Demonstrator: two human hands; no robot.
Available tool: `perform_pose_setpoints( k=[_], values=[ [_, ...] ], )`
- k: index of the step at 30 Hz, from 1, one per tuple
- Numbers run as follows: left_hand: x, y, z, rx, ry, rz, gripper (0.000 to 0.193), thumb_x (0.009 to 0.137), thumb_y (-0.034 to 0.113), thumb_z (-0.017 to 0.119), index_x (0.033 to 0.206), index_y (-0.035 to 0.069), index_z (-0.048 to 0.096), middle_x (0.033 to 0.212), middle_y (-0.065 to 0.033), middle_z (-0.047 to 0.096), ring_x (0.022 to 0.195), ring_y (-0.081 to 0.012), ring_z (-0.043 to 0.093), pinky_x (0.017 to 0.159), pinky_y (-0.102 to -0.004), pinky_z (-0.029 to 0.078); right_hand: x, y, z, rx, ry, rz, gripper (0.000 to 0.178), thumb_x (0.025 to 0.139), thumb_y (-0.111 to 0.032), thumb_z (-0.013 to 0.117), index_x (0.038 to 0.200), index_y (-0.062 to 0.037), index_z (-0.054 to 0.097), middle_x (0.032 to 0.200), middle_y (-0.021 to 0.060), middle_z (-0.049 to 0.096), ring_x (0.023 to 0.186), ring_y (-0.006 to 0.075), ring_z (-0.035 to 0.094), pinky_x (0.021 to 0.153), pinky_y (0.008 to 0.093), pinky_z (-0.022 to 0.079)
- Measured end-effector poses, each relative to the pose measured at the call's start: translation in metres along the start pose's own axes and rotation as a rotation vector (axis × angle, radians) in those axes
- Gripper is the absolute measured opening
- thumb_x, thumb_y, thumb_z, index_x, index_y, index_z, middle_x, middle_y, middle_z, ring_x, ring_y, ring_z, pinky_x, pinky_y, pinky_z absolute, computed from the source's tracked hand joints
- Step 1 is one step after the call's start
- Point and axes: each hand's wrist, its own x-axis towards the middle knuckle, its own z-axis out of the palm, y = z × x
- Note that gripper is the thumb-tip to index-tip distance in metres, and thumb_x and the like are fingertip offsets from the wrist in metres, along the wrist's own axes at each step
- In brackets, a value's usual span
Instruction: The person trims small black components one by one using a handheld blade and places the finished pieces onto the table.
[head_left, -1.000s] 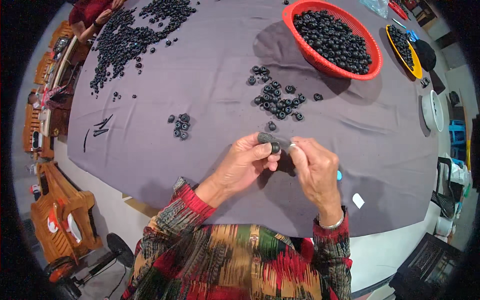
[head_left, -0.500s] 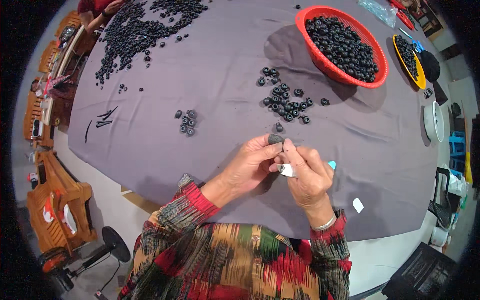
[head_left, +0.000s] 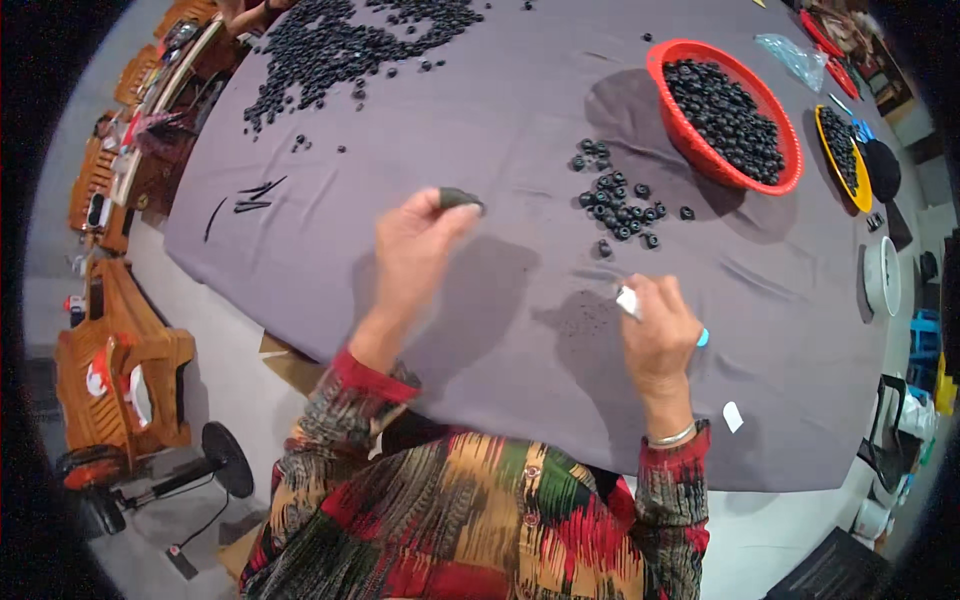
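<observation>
My left hand (head_left: 408, 250) is raised over the cloth, a dark cover (head_left: 457, 198) on one fingertip. Its fingers are pinched together and blurred, so what they hold, if anything, is hidden. My right hand (head_left: 660, 330) is closed around a slim tool with a white part (head_left: 628, 301) at the fingertips and a light-blue end (head_left: 703, 338) showing past the palm. Ahead of the right hand lies a loose group of small round black parts (head_left: 612, 205) with ring-like openings. Dark specks (head_left: 587, 318) dot the cloth between my hands.
A red basket (head_left: 690, 150) full of black parts stands at the far right, with a yellow plate (head_left: 860, 195) beyond. A wide spread of black parts (head_left: 320, 55) covers the far left. Thin black strips (head_left: 255, 197) lie at left, a white piece (head_left: 733, 417) near right.
My hands have parted. The left moved left and away from me, over where a small cluster of black parts lay; the right keeps its tool. The whole view has shifted slightly.
</observation>
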Motion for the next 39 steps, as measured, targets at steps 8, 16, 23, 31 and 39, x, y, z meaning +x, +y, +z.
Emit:
perform_pose_setpoints(
  k=[8,16,23,31,39],
  values=[
    [0.038,-0.018,-0.064,0.582,-0.048,0.2,0.011,0.08,0.006,0.071,0.085,-0.002,0.066,0.075,-0.0001,0.054,0.066,-0.0073,0.049,0.058,-0.023,0.039,0.006,0.014,-0.003,0.035,0.066,0.086,0.014,0.076,-0.006,0.074,0.085,-0.0023,0.065,0.074,0.011,0.059,0.062,0.0291,0.057,0.055,0.0347,0.046],
    [0.015,0.01,0.016,0.48,-0.254,0.467,0.021,0.077,0.006,0.071,0.095,0.0,0.062,0.083,-0.006,0.053,0.073,-0.0154,0.051,0.064,-0.0284,0.044,0.011,0.029,-0.006,0.002,0.223,0.131,0.015,0.077,-0.007,0.076,0.085,-0.001,0.065,0.073,0.0111,0.061,0.063,0.0268,0.058,0.058,0.0323,0.047],
    [0.004,-0.019,0.094,0.667,-0.459,0.797,0.019,0.078,0.003,0.069,0.094,-0.002,0.06,0.09,-0.0085,0.055,0.077,-0.0226,0.055,0.066,-0.0297,0.045,0.012,0.029,-0.007,0.034,0.199,0.154,0.014,0.076,-0.006,0.076,0.085,-0.0026,0.065,0.073,0.0096,0.061,0.063,0.0273,0.059,0.057,0.0324,0.047],
    [0.001,-0.019,0.088,0.071,-0.588,0.266,0.022,0.083,0.0,0.065,0.105,0.001,0.061,0.085,-0.0035,0.058,0.071,-0.0121,0.058,0.061,-0.024,0.046,0.01,0.026,-0.009,0.102,0.191,0.115,0.016,0.072,-0.003,0.075,0.085,-0.0028,0.066,0.072,0.0098,0.061,0.063,0.0277,0.059,0.057,0.0329,0.048],
    [-0.026,-0.008,0.078,-0.761,-0.763,-0.246,0.046,0.082,-0.001,0.067,0.123,0.003,0.047,0.085,0.002,0.054,0.072,-0.0069,0.06,0.061,-0.0199,0.05,0.016,-0.006,-0.025,0.5,-0.114,-0.065,0.037,0.069,0.0,0.074,0.105,-0.0062,0.069,0.085,0.0121,0.063,0.068,0.0251,0.06,0.058,0.0329,0.049]
  ],
)
